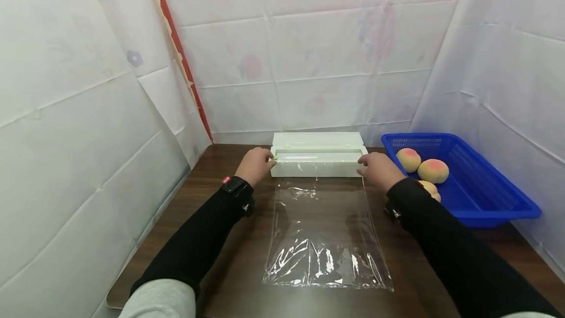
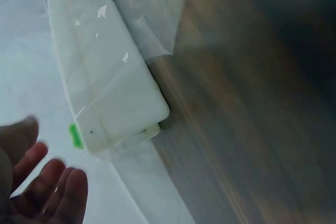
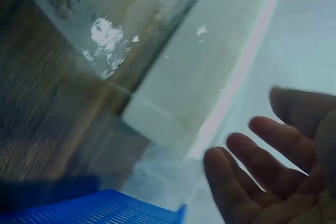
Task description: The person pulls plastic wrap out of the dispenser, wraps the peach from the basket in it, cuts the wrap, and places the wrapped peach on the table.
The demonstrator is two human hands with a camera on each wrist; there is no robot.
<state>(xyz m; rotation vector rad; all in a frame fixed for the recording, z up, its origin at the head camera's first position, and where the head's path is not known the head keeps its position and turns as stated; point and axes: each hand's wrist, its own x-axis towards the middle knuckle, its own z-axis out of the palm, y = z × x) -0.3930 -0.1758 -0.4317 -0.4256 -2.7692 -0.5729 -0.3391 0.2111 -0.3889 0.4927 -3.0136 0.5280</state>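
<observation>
A white plastic wrap dispenser (image 1: 315,170) lies across the back of the table, its lid (image 1: 317,138) tipped up behind it. From its front a sheet of clear plastic wrap (image 1: 320,225) stretches over the tabletop toward me, shiny and creased at the near edge. My left hand (image 1: 256,165) is at the dispenser's left end, beside a small green piece (image 2: 75,136); the left wrist view shows its fingers spread and holding nothing. At the right end is my right hand (image 1: 380,168). Its fingers are relaxed and slightly bent, with nothing between them in the right wrist view.
On the right stands a blue plastic basket (image 1: 478,200) with several peaches (image 1: 433,171) in it, close to my right forearm. The dark wooden table (image 1: 229,264) is bordered by white sheeting (image 1: 309,53) at the back and both sides.
</observation>
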